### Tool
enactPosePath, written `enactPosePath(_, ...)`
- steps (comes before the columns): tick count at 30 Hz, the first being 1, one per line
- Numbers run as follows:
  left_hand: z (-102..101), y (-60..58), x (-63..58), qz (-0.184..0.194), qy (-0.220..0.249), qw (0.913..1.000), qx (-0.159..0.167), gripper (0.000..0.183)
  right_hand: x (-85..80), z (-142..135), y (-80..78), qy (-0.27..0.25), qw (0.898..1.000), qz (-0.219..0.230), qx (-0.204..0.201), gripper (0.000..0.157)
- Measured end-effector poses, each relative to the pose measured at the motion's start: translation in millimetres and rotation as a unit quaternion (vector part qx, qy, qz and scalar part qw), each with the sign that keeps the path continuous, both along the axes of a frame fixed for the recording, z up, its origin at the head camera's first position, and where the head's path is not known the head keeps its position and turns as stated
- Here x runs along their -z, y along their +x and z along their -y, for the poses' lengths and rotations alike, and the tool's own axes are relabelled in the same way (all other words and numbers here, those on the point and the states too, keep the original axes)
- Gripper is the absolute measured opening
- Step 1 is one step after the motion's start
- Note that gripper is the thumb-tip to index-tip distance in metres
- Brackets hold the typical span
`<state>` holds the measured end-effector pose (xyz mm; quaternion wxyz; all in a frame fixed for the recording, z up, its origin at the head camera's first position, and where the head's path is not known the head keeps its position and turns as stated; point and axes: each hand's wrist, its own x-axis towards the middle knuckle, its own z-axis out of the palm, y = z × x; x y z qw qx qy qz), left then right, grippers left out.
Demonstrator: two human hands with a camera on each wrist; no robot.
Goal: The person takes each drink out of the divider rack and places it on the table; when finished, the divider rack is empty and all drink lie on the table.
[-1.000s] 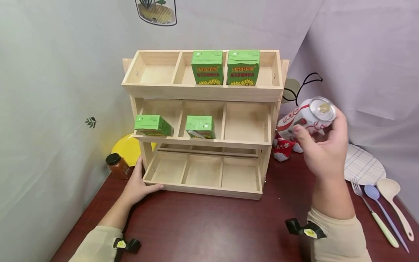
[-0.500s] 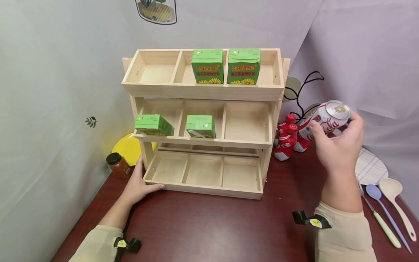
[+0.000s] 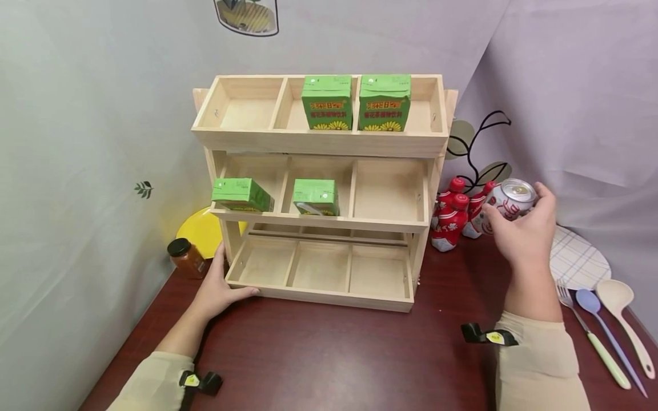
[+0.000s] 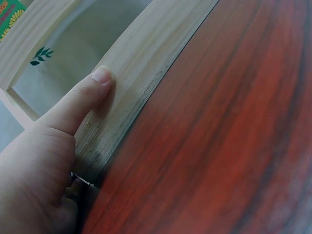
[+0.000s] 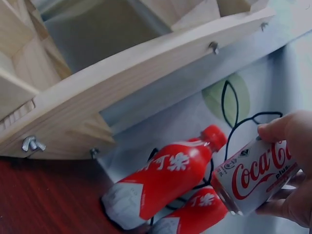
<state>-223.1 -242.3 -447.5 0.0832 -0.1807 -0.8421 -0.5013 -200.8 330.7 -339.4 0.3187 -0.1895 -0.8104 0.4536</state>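
My right hand (image 3: 532,231) holds a silver-and-red Coca-Cola can (image 3: 509,204), thumb on one side and fingers on the other. The can is off the table, tilted, beside red-capped bottles (image 5: 161,178) with red-and-white labels. At the lower left corner of a three-tier wooden shelf (image 3: 319,295), my left hand (image 3: 213,294) grips the bottom tray. Its thumb lies along the front board, and the other fingers go round the side, mostly hidden. Green drink cartons (image 3: 329,105) stand in the top and middle tiers; the three bottom compartments hold nothing.
Left of the shelf are a brown jar with a black lid (image 3: 186,258) and a yellow plate (image 3: 197,228). At the right lie a checked plate (image 3: 578,260), a fork (image 3: 591,334), a blue spoon (image 3: 609,337) and a cream ladle (image 3: 617,294).
My right hand has carried the can rightward from beside the shelf, then lowered it and drawn slightly back left, uncovering the red bottles. My left hand stays on the shelf corner.
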Motion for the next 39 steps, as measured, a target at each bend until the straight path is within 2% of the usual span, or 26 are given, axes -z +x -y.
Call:
enactPosePath(4,-1,-0.5,-0.9,-0.003,-0.003,1.0,0.0,0.13,8.7,-5,-4.7,0.025,0.999,0.023,-0.005,0.09)
enactPosePath(10,-1,-0.9,-1.2,-0.005,-0.006,1.0,-0.001,0.129,26.4,-12,-10.6,0.056,0.997,0.053,-0.033,0.086)
enactPosePath(16,0,-0.9,-1.1,-0.007,-0.005,1.0,-0.003,0.129,43.1,-18,-15.6,0.049,0.991,0.107,-0.062,0.089)
enactPosePath(22,-1,0.2,-2.8,-0.008,-0.003,1.0,-0.001,0.129,55.2,-21,-18.8,0.039,0.988,0.134,-0.072,0.09)
enactPosePath(30,-2,3.4,-3.4,-0.007,-0.004,1.0,0.001,0.13,63.3,-21,-19.6,0.02,0.986,0.151,-0.071,0.092)
enactPosePath(39,-2,3.1,-3.7,-0.009,-0.002,1.0,0.001,0.13,62.2,-23,-20.5,0.012,0.982,0.174,-0.075,0.096)
